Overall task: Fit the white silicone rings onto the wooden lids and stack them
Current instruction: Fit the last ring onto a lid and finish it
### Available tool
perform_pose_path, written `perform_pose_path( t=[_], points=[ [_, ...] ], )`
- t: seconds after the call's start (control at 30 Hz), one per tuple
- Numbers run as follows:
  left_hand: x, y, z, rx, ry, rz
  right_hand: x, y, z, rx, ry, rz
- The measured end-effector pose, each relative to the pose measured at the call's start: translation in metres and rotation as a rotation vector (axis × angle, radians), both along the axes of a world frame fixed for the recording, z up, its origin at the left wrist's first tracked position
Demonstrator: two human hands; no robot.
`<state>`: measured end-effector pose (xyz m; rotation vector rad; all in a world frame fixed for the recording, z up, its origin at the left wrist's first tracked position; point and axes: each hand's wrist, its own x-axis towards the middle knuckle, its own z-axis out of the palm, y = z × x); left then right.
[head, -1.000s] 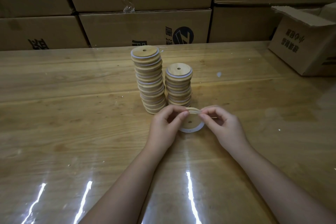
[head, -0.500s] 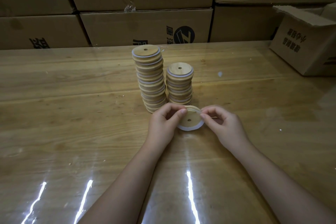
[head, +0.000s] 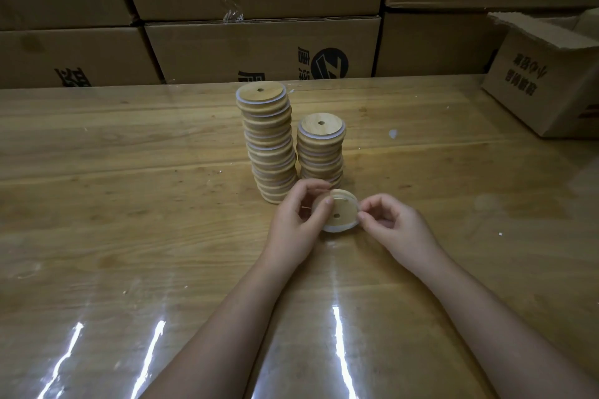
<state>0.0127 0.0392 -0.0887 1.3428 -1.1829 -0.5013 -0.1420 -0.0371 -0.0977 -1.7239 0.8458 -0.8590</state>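
Head view: your left hand point(head: 293, 220) grips a wooden lid point(head: 340, 212) by its left edge, tilted, near the table's point(head: 129, 204) middle, just in front of the stacks. Your right hand point(head: 395, 223) pinches the white ring point(head: 337, 229) at the lid's right edge. Done, prob.: tall stack point(head: 267, 142) & short stack point(head: 321, 149), rings fitted. Left: seat this ring, then stack the lid.

Both hands hold one wooden lid point(head: 340, 214) tilted above the table point(head: 129, 204): the left hand point(head: 296, 223) grips its left edge, and the right hand point(head: 393, 227) pinches what seems to be the white ring point(head: 337, 229) at its right rim. Two stacks, the tall stack point(head: 269, 142) and the short stack point(head: 321, 149), stand just behind.
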Motion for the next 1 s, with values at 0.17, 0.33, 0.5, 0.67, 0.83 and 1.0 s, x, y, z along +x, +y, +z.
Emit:
perform_pose_path(
  t=[0.17,0.33,0.5,0.67,0.83,1.0],
  points=[
    [-0.0026,-0.0002,0.0000,-0.019,-0.204,-0.006,0.0001,0.0012,-0.0020,-0.023,0.013,0.007],
    [-0.0035,0.0013,-0.0008,-0.015,-0.236,-0.052,-0.0008,0.0079,0.0041,-0.217,-0.052,-0.035],
    [0.0010,-0.0005,-0.0017,0.048,-0.067,-0.008,0.0003,0.0077,0.0060,-0.295,-0.018,-0.036],
    [0.0012,-0.0010,-0.0004,0.079,-0.008,-0.007,0.0004,0.0070,0.0046,-0.282,0.030,-0.039],
    [0.0012,-0.0018,-0.0008,0.079,0.019,0.000,-0.0004,0.0047,0.0035,-0.155,0.052,-0.074],
    [0.0016,-0.0009,-0.0004,0.077,0.031,-0.010,0.0006,0.0024,0.0039,-0.135,0.074,-0.084]
  ],
)
